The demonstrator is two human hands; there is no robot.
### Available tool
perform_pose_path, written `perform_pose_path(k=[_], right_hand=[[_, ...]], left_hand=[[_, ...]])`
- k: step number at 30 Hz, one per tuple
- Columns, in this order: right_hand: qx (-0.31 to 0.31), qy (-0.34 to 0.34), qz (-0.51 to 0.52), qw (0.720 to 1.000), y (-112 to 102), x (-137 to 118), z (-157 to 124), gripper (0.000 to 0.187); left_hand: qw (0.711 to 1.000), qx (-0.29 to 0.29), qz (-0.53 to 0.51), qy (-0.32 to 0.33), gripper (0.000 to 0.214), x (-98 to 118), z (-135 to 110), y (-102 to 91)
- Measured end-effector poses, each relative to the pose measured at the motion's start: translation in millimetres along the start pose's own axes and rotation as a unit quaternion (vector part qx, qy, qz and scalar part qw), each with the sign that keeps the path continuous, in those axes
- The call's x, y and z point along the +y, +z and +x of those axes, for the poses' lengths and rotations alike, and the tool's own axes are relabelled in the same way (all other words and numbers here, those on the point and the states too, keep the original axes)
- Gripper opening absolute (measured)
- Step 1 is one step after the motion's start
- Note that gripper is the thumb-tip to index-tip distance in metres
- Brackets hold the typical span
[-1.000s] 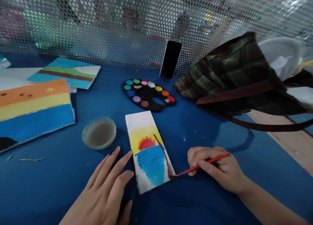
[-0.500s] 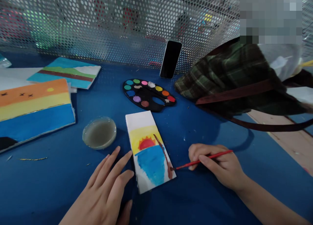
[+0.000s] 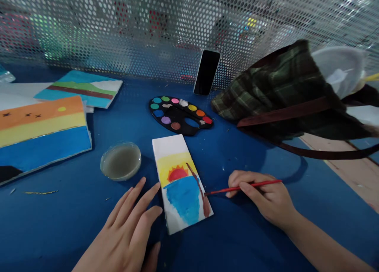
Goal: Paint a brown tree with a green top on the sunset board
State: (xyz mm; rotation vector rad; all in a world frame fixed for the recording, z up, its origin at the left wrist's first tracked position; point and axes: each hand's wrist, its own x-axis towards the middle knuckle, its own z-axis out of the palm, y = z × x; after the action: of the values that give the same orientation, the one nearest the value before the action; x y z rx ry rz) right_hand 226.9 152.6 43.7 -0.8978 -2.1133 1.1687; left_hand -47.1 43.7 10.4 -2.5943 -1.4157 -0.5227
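Note:
My right hand (image 3: pixel 262 195) pinches a red paintbrush (image 3: pixel 254 184), its tip at the brown stroke along the right edge of a small white canvas (image 3: pixel 174 225). The canvas bears a yellow sky, a red half sun with orange rays and a blue patch of water. Spread fingers of my left hand (image 3: pixel 133 216) reach the canvas's left edge, with fingertips touching or very close to it. Just beyond that hand stands a clear bowl of murky grey water (image 3: pixel 121 161). A black palette (image 3: pixel 186 130) with several round paint colours lies behind the canvas.
A phone (image 3: pixel 207 72) leans upright against the perforated metal panel (image 3: pixel 133 35). At right rests a dark plaid bag (image 3: pixel 275 82) with a brown strap. Two painted landscapes, one orange and blue (image 3: pixel 44 136), one green and blue (image 3: pixel 79 88), lie at left on the blue table (image 3: pixel 71 228).
My right hand has shifted the brush tip slightly up along the brown stroke, away from the near end. My left hand stays put.

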Motion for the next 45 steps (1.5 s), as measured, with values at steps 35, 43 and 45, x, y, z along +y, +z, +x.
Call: perform_pose_path(k=[35, 43, 45], right_hand=[[-0.053, -0.012, 0.028, 0.998, -1.0, -1.7, 0.2, 0.02], [-0.067, -0.024, 0.037, 0.997, 0.5, -1.6, 2.8, 0.017], [-0.049, -0.016, 0.025, 0.998, 1.2, -2.3, 2.8, 0.018]], left_hand=[[1.0, 0.005, 0.02, 0.005, 0.03, -0.1, -0.6, 3.2], [1.0, 0.007, 0.016, 0.004, 0.031, 0.0, 0.7, 1.8], [1.0, 0.007, 0.01, 0.0, 0.031, 0.3, 1.0, 1.3]])
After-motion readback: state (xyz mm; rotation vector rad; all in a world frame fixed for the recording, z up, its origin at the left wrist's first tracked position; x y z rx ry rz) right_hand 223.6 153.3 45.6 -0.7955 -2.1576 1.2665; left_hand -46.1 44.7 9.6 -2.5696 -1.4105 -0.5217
